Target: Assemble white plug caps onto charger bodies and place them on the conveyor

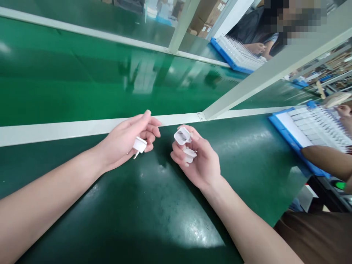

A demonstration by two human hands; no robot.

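Observation:
My left hand (129,139) hovers over the dark green bench (154,205), fingers curled round a small white plug piece (139,145) with a metal pin sticking down. Just to its right, my right hand (199,159) is closed on two white plastic housings: one (182,136) pinched at the fingertips with its open side facing me, another (189,154) lying lower in the palm. The two hands are a short gap apart and do not touch.
A white rail (68,127) runs behind my hands, with a green conveyor belt (82,80) beyond it. A blue tray (310,134) of white parts lies at the right under another person's forearm (324,159). A second blue tray (236,55) sits far back by a seated person.

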